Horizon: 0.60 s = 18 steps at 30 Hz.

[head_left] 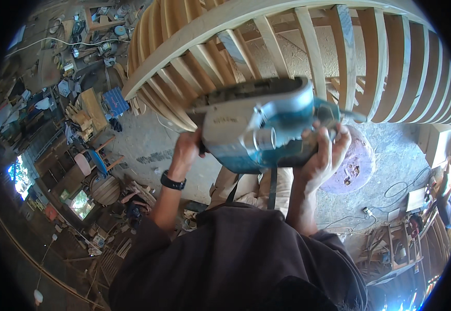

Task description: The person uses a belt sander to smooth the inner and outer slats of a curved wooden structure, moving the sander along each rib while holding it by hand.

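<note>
A teal and silver belt sander point(230, 127) is held between my hands, in front of my body. It is tilted, with its dark belt side turned away from me. My left hand point(188, 147) grips its left end, the fingertips partly hidden behind the body. At the opposite end, my right hand point(326, 147) has its fingers curled around the teal housing near the handle, slightly blurred. Just beyond the sander stands a curved wooden frame made of a bent rail point(194, 40) and several slats point(312, 52). I cannot tell whether the sander touches it.
A round purple stool top point(357, 163) stands right of my legs. Black cable point(399, 189) lies on the concrete floor farther right. Tools and wood scraps point(83, 116) crowd the left side, near a small blue chair point(100, 163). More wooden pieces point(391, 249) are piled at the lower right.
</note>
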### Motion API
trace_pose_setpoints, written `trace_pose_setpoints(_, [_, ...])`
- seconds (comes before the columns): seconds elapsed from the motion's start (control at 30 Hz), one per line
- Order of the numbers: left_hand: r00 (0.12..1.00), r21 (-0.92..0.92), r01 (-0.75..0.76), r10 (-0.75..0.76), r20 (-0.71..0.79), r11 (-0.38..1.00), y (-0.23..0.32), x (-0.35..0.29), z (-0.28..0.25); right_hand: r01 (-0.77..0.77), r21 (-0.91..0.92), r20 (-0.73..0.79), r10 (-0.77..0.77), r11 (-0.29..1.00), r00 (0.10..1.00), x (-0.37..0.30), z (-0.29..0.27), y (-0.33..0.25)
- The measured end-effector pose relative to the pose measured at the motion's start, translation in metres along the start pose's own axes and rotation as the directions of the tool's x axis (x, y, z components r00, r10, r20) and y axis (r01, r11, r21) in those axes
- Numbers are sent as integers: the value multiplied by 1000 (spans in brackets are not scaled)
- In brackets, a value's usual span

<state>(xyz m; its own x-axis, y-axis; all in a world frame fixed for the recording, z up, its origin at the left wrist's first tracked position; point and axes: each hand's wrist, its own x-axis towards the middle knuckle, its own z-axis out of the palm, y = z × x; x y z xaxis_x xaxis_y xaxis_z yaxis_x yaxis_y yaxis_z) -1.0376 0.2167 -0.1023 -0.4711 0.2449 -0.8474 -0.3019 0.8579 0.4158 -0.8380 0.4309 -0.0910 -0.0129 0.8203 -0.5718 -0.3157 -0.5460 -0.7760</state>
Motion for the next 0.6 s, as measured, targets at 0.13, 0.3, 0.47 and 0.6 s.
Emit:
trace_pose_setpoints(0.13, [999,58,-11,9,33,998,-27,-11,37,-45,10,14,45,999,999,4,-57,11])
trace_pose_setpoints(0.3, [999,-14,21,-20,44,1000,-46,-23,61,-103,29,28,102,994,994,6,-78,15])
trace_pose_setpoints(0.47, [998,71,-48,50,-26,996,-48,-21,55,-72,18,37,72,997,997,3,-76,17])
trace_pose_setpoints(0.6, [986,147,-158,165,-38,976,-43,-16,46,-59,43,21,58,997,998,1,-71,14])
